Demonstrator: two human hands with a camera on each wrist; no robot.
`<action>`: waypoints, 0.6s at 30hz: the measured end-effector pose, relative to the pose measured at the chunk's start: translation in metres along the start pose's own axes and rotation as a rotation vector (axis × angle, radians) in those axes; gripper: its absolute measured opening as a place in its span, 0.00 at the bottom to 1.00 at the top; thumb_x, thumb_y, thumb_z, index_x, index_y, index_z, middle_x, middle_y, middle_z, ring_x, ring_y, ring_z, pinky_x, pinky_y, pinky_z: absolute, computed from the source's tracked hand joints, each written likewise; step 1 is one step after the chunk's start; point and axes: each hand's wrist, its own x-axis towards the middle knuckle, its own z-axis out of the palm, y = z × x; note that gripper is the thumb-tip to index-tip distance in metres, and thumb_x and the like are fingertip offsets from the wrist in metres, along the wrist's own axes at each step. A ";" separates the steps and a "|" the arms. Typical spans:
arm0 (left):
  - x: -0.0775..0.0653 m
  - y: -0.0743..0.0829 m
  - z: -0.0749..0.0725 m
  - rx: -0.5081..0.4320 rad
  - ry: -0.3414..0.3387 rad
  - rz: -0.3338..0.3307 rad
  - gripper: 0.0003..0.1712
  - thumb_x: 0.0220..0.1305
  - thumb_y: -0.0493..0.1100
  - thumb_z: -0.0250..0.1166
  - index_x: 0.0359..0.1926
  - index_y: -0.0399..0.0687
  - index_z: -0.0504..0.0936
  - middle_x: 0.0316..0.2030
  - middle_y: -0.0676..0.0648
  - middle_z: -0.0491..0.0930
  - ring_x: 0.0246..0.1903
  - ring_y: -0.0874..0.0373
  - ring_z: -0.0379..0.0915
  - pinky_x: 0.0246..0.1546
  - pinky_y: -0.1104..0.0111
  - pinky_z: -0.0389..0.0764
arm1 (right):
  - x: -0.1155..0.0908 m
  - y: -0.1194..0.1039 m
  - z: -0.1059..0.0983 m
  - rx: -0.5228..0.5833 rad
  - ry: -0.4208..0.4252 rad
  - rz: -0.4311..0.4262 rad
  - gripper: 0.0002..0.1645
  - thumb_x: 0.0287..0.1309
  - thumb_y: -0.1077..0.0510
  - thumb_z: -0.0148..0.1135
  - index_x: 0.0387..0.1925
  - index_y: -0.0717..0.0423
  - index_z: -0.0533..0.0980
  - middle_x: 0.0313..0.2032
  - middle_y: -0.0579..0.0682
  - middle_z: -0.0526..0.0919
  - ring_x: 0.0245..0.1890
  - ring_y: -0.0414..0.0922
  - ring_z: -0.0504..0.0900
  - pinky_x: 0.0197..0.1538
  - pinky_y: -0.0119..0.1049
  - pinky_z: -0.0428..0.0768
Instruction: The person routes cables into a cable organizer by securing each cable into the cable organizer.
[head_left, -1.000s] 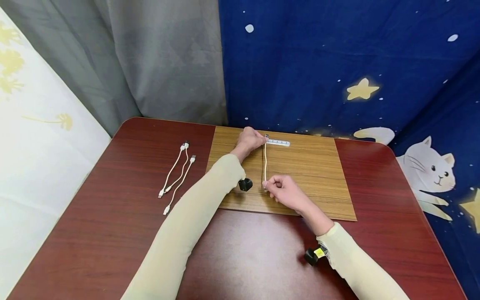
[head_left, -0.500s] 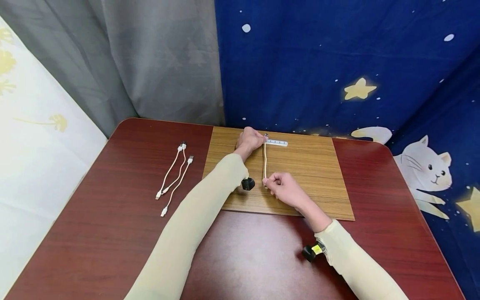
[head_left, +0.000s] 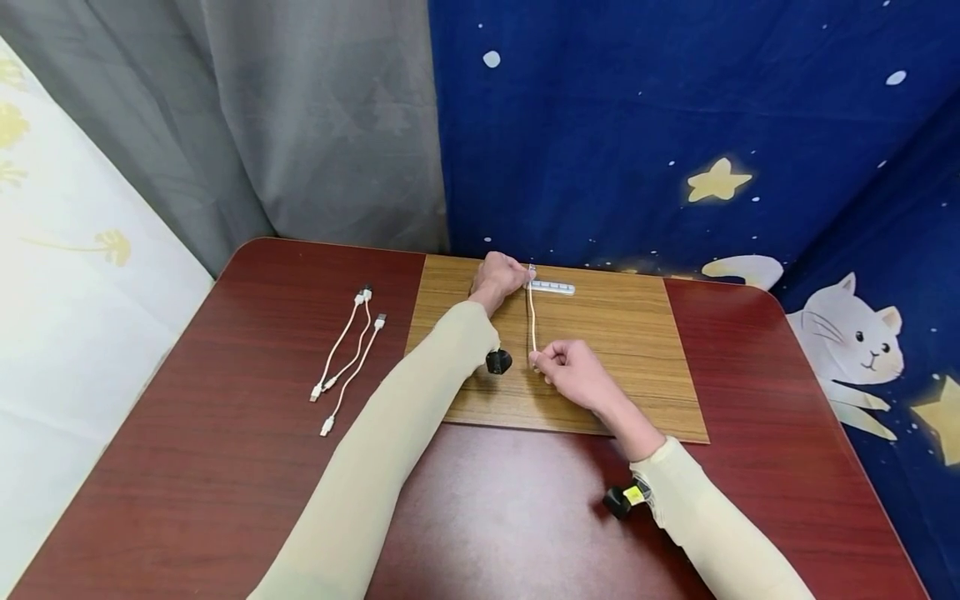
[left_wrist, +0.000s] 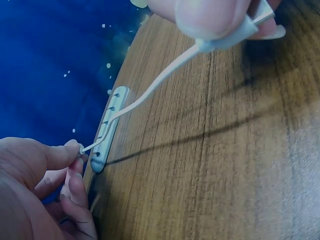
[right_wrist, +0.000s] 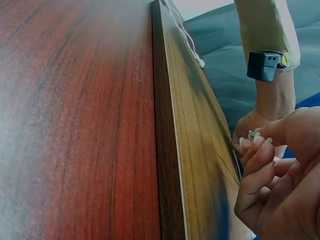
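Right hand (head_left: 573,372) creeps up the board (head_left: 615,358), pinching the white cable (head_left: 532,321) end; left hand (head_left: 498,277) pinches the other end beside the clip strip (head_left: 553,287)

A thin white cable (head_left: 531,321) stretched taut — one end at the white clip strip (head_left: 553,287).

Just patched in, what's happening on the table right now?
A person holds one short white cable stretched between both hands over the wooden board. The left hand pinches its far end at the end of the white cable-holder strip, while the right hand pinches the near end. Three more white cables lie loose on the red table to the left.
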 end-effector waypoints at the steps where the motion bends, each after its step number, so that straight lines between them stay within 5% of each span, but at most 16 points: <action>1: 0.000 0.000 0.000 -0.002 0.001 0.003 0.10 0.61 0.52 0.75 0.32 0.51 0.89 0.40 0.51 0.84 0.40 0.55 0.76 0.46 0.63 0.74 | 0.000 0.000 0.000 -0.004 0.004 0.000 0.17 0.72 0.57 0.61 0.28 0.64 0.79 0.18 0.48 0.75 0.15 0.38 0.62 0.19 0.31 0.58; 18: 0.006 0.005 0.005 0.045 0.008 -0.017 0.10 0.61 0.53 0.75 0.33 0.52 0.90 0.41 0.51 0.84 0.42 0.54 0.77 0.47 0.63 0.73 | 0.003 -0.001 -0.006 -0.039 0.022 0.023 0.17 0.72 0.55 0.62 0.28 0.63 0.80 0.17 0.45 0.74 0.15 0.38 0.62 0.19 0.31 0.58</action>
